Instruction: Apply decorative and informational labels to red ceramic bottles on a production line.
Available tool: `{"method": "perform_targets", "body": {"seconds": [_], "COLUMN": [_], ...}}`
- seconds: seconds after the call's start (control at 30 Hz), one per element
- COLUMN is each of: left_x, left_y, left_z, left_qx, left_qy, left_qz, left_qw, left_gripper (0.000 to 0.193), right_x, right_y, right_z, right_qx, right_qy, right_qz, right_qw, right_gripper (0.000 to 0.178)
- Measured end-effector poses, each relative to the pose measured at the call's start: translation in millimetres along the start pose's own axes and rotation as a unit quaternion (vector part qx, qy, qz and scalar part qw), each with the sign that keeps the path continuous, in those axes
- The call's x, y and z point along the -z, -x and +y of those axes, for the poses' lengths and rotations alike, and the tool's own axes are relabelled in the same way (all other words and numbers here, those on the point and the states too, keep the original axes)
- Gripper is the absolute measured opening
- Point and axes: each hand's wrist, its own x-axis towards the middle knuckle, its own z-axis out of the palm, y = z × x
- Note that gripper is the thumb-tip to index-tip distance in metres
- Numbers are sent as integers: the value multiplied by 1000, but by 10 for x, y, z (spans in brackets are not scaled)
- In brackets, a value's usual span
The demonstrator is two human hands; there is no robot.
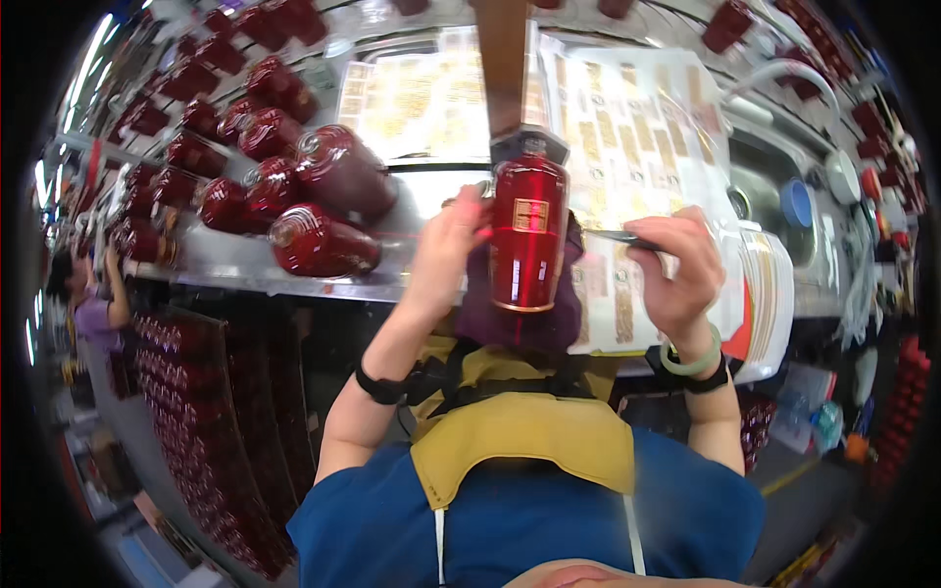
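Note:
A glossy red bottle (530, 235) with a small gold square label lies in front of me on a dark purple cloth (478, 294). My left hand (443, 250) is at the bottle's left side, its fingers bent and closed against it; the fingertips are partly hidden, with red light on them. To the right, my right hand (683, 269) pinches dark slim tweezers (619, 236), their tip pointing left at the bottle without touching it. Beneath that hand spread white sheets (701, 147) bearing rows of gold stickers (642, 142).
A brown upright post (504, 69) rises just beyond the bottle. Several red bottles (323, 242) crowd the metal table at left. A sink (769, 186) with a blue bowl (795, 204) and a white tray stack (769, 294) stand at right. Another person (98, 304) works far left.

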Motion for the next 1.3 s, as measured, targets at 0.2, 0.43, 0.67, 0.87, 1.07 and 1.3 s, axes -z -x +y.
{"method": "perform_targets", "body": {"seconds": [0.2, 0.43, 0.67, 0.87, 1.07, 1.3], "left_x": [-443, 208, 2086, 4182, 5139, 5425], "left_y": [-209, 818, 1248, 613, -144, -240], "left_z": [-142, 509, 1150, 480, 18, -55], "left_qx": [18, -36, -418, -358, -300, -207], "left_qy": [-150, 192, 50, -110, -93, -166], "left_qz": [0, -107, 431, 631, 661, 725], "left_qw": [989, 975, 798, 679, 681, 636], "left_gripper": [61, 64, 53, 67, 81, 98], "right_x": [-68, -58, -144, -274, -381, -598], "right_y": [99, 41, 219, 333, 361, 260], "right_z": [-225, -210, -131, -307, -478, -681], "right_qx": [-69, -62, -108, -176, -194, -186], "right_qy": [-75, -38, 27, 84, 127, 126], "right_qz": [68, 99, 51, -1, 2, -40], "right_qw": [993, 992, 992, 981, 973, 974], "right_gripper": [27, 20, 21, 21, 20, 19]}}
